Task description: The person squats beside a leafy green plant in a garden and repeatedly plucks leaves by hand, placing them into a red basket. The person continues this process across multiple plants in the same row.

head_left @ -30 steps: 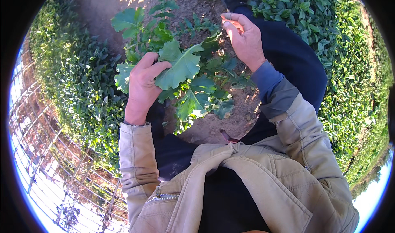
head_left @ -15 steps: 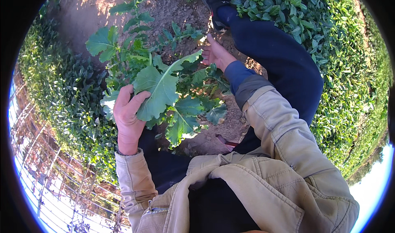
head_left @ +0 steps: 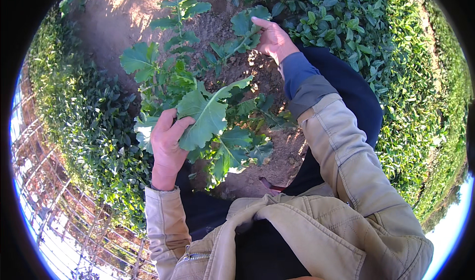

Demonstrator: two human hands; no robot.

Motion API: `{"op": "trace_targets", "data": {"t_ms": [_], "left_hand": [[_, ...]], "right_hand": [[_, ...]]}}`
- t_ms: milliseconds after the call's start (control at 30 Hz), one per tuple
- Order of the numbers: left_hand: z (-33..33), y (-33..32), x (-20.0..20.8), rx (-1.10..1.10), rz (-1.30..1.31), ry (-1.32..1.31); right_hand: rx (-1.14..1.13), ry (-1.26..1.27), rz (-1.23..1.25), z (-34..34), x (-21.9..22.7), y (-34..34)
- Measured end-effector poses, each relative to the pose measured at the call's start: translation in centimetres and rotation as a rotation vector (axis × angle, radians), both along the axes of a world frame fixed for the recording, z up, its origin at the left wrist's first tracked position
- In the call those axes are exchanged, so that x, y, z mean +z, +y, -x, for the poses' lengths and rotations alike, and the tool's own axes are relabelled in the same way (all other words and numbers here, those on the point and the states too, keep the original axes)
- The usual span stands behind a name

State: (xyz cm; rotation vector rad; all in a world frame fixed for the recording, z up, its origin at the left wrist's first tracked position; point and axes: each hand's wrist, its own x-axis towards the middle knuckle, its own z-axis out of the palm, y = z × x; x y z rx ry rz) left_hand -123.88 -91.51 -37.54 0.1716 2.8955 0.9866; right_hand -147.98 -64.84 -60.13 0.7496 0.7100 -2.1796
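A leafy green plant with broad, lobed leaves grows from the soil in front of me. My left hand (head_left: 168,141) is closed at the left edge of a large pale-veined leaf (head_left: 205,116), its thumb lying on the leaf. Farther off to the right, my right hand (head_left: 276,41) has its thumb and fingers around a smaller lobed leaf (head_left: 242,23) on a long stalk. The fingertips behind that leaf are partly hidden. More leaves of the plant (head_left: 231,151) hang below the large leaf, and an upright leafy stem (head_left: 179,25) rises beyond it.
Dense green hedges (head_left: 356,27) line the right side, and another hedge (head_left: 89,116) runs along the left. Bare brown soil (head_left: 106,37) lies between them. A small red object (head_left: 272,186) sits on the ground by my bent leg (head_left: 346,87). A lattice fence (head_left: 59,201) stands at lower left.
My right hand has moved away from me and slightly right, and now has hold of the smaller lobed leaf. My left hand stays at the large leaf. The view has shifted slightly.
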Motion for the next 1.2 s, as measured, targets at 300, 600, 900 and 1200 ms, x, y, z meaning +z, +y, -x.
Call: {"op": "trace_targets", "data": {"t_ms": [300,600,900,1200], "left_hand": [[0.8,1.0,-0.1,-0.03,-0.003,0.071],[0.7,1.0,0.1,-0.027,-0.009,0.081],[0.6,0.7,-0.2,0.117,-0.26,-0.084],[1.1,-1.2,1.7,0.039,-0.446,-0.391]], "right_hand": [[0.109,0.008,-0.486,-1.2,5.9,1.4],[-0.001,0.49,-0.761,-5.8,11.2,1.0],[0.04,1.785,-0.967,-16.8,19.7,-6.3],[0.13,1.886,-0.903,-20.1,17.0,-6.3]]}}
